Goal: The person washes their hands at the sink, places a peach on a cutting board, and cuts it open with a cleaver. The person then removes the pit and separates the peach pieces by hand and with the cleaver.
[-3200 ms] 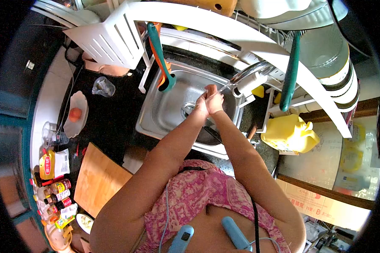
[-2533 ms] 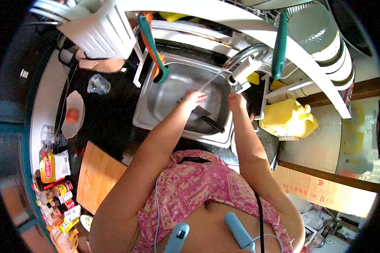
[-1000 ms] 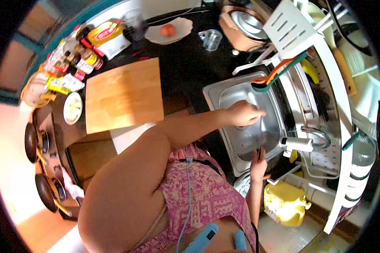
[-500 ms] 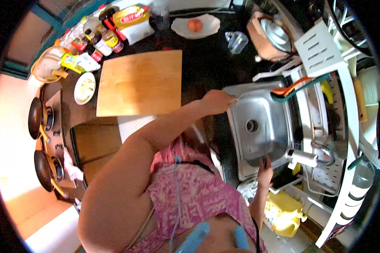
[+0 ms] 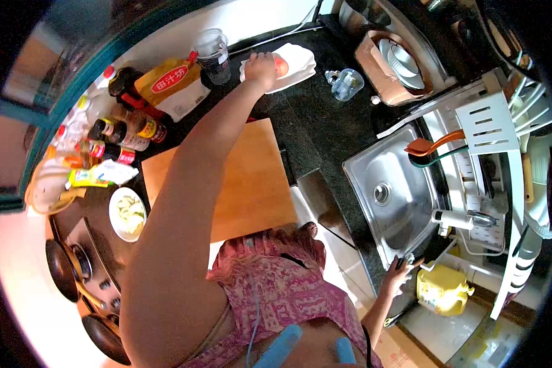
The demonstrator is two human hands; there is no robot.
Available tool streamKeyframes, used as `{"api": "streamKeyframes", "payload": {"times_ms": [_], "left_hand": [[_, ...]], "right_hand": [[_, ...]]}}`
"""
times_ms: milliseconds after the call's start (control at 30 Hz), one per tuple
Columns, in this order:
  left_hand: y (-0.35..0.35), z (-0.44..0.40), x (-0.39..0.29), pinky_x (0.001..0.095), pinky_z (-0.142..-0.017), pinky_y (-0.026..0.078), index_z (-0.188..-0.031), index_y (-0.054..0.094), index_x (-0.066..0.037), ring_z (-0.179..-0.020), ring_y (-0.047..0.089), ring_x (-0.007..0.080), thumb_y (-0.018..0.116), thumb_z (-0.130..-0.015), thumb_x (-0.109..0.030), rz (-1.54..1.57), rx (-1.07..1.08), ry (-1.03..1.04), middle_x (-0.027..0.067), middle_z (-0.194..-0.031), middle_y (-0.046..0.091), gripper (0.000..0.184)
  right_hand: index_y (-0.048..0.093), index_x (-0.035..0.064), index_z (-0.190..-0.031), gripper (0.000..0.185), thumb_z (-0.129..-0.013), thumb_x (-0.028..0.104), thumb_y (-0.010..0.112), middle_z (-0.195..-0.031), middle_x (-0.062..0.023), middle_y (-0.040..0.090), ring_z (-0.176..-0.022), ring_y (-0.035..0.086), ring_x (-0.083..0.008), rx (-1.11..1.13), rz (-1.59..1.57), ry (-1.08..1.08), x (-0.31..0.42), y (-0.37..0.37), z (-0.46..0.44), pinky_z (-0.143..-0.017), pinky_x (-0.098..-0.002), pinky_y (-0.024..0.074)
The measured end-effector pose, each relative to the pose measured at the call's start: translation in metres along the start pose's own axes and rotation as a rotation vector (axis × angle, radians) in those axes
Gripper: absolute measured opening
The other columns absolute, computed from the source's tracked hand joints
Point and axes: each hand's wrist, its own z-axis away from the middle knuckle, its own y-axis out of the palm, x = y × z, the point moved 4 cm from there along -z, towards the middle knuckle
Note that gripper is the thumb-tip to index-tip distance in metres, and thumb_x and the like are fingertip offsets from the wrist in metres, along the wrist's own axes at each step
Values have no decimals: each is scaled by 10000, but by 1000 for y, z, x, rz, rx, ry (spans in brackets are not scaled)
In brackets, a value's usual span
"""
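Note:
My left hand (image 5: 260, 70) reaches over the white plate (image 5: 300, 61) at the back of the counter. Its fingers curl against the left side of a round, reddish tomato (image 5: 281, 66), covering part of it. Low on the right, my right hand (image 5: 397, 277) is by the near corner of the steel sink (image 5: 405, 211). Its fingers close around the dark handle of a knife (image 5: 401, 263); the blade is hard to make out. A wooden cutting board (image 5: 257, 184) lies under my left forearm.
Sauce bottles (image 5: 126, 132) and a yellow pouch (image 5: 172, 83) line the back left. A bowl of pale cut pieces (image 5: 129, 214) stands left of the board, near pans (image 5: 61, 270). Right of the sink are a faucet (image 5: 454, 219), a dish rack (image 5: 487, 122) and a yellow jug (image 5: 441, 291).
My left hand has gone from the sink's left edge to the tomato on the plate. My right hand has drawn the knife back from inside the sink to its near corner.

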Motion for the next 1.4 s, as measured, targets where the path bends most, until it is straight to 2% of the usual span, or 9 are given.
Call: {"api": "streamKeyframes", "payload": {"times_ms": [233,267,567,700,900,1033,1100,1200,1400], "left_hand": [[55,-30,12,395,-920,432,-1248,460,-56,-1111,528,276,768,-673,-366,-25,137,-99,135,-1236,523,722],[71,-41,19,671,-865,397,-1281,417,-44,-1126,529,331,777,-659,-413,63,169,-117,142,-1183,527,808],[-14,-2,15,433,-784,501,-1026,501,-77,-1022,533,333,681,-612,-190,352,-89,-68,143,-1065,514,465],[-53,63,38,391,-823,489,-1072,574,-68,-981,576,300,800,-599,-288,603,-374,179,133,-1057,588,568],[-49,251,39,413,-831,461,-1114,544,-81,-979,525,325,806,-568,-280,592,189,-200,140,-1079,527,638],[30,310,30,433,-867,436,-1156,519,-73,-1036,475,351,797,-586,-216,1262,-7,-496,149,-1151,474,649],[-16,310,11,446,-891,412,-1175,496,-70,-1070,437,371,768,-630,-152,474,-108,-171,165,-1161,451,615],[-27,317,9,453,-893,404,-1185,482,-61,-1060,436,382,746,-678,-147,593,-138,-288,179,-1178,432,578],[-37,316,13,440,-886,401,-1162,494,-33,-1036,448,367,752,-710,-243,779,-236,-382,178,-1117,485,561]], "right_hand": [[537,-22,-1171,362,-928,246,553,-881,-135,626,-767,571,-200,-8,-168,-83,73,11,49,-703,-281,473],[541,-21,-1169,367,-924,251,558,-876,-145,637,-760,588,-216,13,-159,-50,104,5,49,-697,-292,479],[490,55,-1258,366,-929,206,548,-1026,-213,644,-878,636,-335,-447,154,-595,154,-21,31,-981,-425,362],[566,23,-1118,387,-932,358,513,-865,-186,665,-767,635,-371,142,155,-310,91,24,-24,-696,-450,492],[581,41,-860,217,-920,250,581,-556,14,485,-459,441,-58,556,-709,-65,209,50,36,-437,-225,343],[555,7,-946,169,-928,175,561,-582,20,469,-456,428,-50,726,-635,-422,305,74,59,-419,-210,332],[555,12,-978,165,-930,170,554,-593,18,476,-455,430,-50,800,-604,-487,340,74,71,-418,-213,336],[559,25,-1025,165,-935,162,539,-605,17,484,-449,426,-50,859,-539,-647,364,93,86,-408,-219,336],[553,48,-1048,197,-900,178,549,-768,-186,601,-677,588,-352,819,-368,-890,381,109,113,-561,-418,462]]}}
